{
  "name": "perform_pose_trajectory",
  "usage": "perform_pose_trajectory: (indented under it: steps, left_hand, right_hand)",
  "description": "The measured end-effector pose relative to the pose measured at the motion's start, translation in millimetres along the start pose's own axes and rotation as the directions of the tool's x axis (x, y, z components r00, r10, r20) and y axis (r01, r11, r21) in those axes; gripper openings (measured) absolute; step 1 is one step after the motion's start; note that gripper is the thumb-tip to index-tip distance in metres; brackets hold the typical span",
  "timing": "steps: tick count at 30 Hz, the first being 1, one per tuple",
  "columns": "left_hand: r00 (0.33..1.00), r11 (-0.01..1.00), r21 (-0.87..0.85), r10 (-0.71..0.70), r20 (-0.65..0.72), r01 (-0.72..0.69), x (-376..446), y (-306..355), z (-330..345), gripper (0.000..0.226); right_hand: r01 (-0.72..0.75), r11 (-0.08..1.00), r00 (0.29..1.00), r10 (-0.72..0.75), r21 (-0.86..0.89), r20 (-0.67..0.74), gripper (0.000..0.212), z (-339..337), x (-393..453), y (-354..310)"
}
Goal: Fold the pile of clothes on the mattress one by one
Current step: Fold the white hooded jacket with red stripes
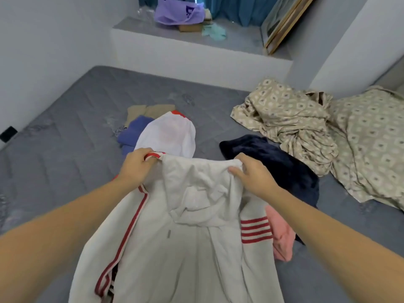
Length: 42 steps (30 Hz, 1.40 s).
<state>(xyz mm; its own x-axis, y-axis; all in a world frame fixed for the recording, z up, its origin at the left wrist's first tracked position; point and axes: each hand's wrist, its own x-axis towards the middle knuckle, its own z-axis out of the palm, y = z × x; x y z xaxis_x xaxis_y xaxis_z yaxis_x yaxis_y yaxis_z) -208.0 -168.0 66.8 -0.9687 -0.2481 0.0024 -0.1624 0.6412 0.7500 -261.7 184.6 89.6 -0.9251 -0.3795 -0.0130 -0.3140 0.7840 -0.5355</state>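
Note:
A light grey hoodie (192,232) with red stripes hangs in front of me over the grey mattress (65,132). My left hand (136,166) is shut on its upper edge at a red-striped band. My right hand (251,173) grips the same edge further right. Beyond the hoodie lie a white garment with red trim (170,134), a blue garment (133,130) and a beige one (150,110). A dark navy fleece (275,162) and a pink garment (282,237) lie to the right, partly hidden by the hoodie and my right arm.
A crumpled patterned beige sheet (306,123) covers the mattress's right side. A raised ledge (196,44) at the back holds a purple bag (175,12) and a leaning framed mirror (282,22). White walls close in on the left.

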Motion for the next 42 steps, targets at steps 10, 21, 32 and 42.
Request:
perform_pose_trajectory:
  steps: [10,21,32,42]
  left_hand:
    - [0.995,0.963,0.258,-0.056,-0.088,0.077,62,-51,76,0.027]
    - [0.837,0.901,-0.065,-0.370,0.403,0.429,36,-71,128,0.045]
    - [0.854,0.790,-0.391,-0.300,0.426,0.473,11,-77,118,0.064]
    - [0.901,0.686,-0.585,-0.306,0.306,0.432,10,-79,114,0.040]
  right_hand:
    - [-0.076,0.823,0.979,-0.047,-0.564,-0.200,0.035,86,57,41]
    - [-0.618,0.780,0.765,0.626,-0.099,0.151,0.074,155,23,38]
    - [-0.632,0.762,0.765,0.584,0.141,0.271,0.029,148,23,50]
    - [-0.491,0.737,0.786,0.605,0.464,-0.129,0.016,135,7,63]
